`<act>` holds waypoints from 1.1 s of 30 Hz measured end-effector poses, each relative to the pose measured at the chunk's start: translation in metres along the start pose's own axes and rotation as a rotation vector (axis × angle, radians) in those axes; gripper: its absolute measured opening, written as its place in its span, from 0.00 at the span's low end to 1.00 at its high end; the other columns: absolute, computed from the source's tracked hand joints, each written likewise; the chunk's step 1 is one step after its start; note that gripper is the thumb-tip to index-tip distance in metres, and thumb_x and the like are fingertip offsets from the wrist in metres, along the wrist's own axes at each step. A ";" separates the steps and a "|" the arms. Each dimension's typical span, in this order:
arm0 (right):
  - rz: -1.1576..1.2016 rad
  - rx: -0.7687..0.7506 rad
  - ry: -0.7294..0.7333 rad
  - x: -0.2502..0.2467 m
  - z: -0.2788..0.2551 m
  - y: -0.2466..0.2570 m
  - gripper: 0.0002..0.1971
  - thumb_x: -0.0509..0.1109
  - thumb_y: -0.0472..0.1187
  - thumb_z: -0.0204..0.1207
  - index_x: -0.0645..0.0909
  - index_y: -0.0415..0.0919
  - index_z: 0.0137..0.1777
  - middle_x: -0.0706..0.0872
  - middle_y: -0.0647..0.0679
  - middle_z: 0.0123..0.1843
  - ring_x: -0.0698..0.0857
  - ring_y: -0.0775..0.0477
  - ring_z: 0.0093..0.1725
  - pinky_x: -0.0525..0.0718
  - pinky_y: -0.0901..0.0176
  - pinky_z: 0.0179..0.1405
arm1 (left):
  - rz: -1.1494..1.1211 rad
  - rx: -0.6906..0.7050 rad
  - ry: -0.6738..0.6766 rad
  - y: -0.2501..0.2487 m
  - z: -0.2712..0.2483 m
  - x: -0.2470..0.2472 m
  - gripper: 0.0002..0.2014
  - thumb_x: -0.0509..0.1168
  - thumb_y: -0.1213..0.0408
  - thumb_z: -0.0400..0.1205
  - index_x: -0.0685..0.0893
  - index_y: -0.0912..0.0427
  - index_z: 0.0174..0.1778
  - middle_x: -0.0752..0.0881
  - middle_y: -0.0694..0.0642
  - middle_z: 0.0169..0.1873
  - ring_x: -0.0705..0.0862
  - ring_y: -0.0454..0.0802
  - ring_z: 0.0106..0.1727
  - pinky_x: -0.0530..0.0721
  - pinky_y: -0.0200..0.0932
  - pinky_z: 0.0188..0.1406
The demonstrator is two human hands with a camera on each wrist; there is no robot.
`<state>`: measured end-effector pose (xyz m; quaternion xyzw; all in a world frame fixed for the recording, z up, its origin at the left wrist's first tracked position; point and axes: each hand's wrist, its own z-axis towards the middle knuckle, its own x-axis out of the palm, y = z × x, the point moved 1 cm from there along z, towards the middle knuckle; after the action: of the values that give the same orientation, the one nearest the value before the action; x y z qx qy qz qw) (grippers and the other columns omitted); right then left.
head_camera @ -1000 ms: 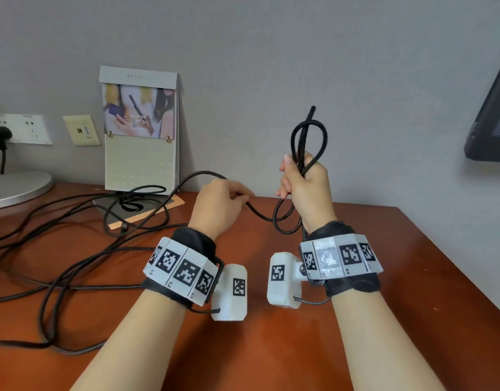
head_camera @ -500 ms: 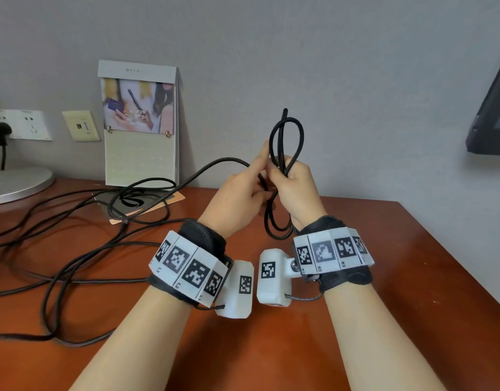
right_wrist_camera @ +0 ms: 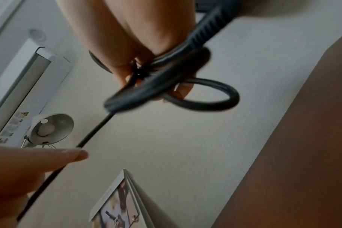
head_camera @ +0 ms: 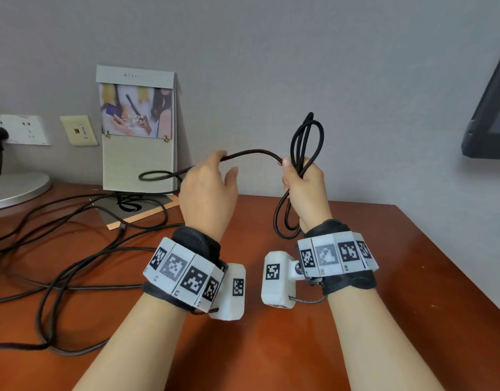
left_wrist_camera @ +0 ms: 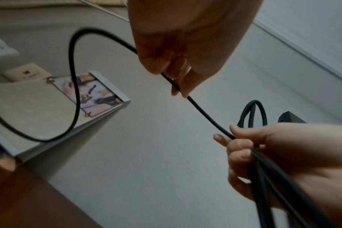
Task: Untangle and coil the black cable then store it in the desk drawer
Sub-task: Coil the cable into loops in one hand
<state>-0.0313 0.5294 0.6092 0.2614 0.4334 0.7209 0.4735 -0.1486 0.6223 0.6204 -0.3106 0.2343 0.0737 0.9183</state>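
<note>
On my far left I see a wall socket [head_camera: 19, 129] with a plug in it, and below it a round grey lamp base [head_camera: 16, 187] on the brown table [head_camera: 384, 277]. Most of the black cable [head_camera: 251, 153] lies in loose tangled loops across the left part of the table, with one strand rising in a loop in front of the standing calendar [head_camera: 138, 131]. My left hand [head_camera: 206, 198] is raised above the table, fingers curled, pinching that strand between thumb and fingertips [left_wrist_camera: 178, 80]. From there the cable arches across to my right hand [head_camera: 305, 190], so the hands are apart, joined only by that short span. My right hand is closed in a fist around a bundle of gathered loops: some stick up above the fist, others hang below it toward the wrist. At the far right edge a dark monitor [head_camera: 494, 108] is partly in view.
</note>
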 end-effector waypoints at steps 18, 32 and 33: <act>-0.108 -0.028 0.255 0.017 -0.011 0.005 0.11 0.61 0.43 0.83 0.81 0.37 0.51 0.84 0.47 0.42 0.80 0.54 0.41 0.80 0.51 0.51 | -0.804 -0.073 0.246 -0.018 -0.007 0.010 0.14 0.53 0.62 0.88 0.81 0.39 0.51 0.83 0.41 0.56 0.77 0.36 0.64 0.73 0.35 0.63; -0.083 -0.080 0.449 0.008 -0.017 0.022 0.08 0.58 0.42 0.84 0.76 0.48 0.45 0.81 0.63 0.20 0.84 0.34 0.37 0.82 0.50 0.55 | -1.297 -0.322 0.560 -0.015 -0.002 -0.003 0.13 0.56 0.61 0.86 0.83 0.50 0.60 0.87 0.42 0.54 0.80 0.51 0.55 0.77 0.49 0.44; -0.076 -0.079 0.457 0.009 -0.018 0.022 0.07 0.58 0.42 0.84 0.76 0.47 0.47 0.81 0.62 0.20 0.85 0.29 0.43 0.81 0.47 0.58 | -1.277 -0.328 0.536 -0.014 0.000 -0.004 0.12 0.57 0.61 0.86 0.84 0.50 0.58 0.86 0.41 0.56 0.80 0.45 0.59 0.77 0.47 0.47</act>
<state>-0.0593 0.5266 0.6191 0.0560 0.5105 0.7593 0.3996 -0.1484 0.6111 0.6297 -0.5290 0.2101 -0.5234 0.6341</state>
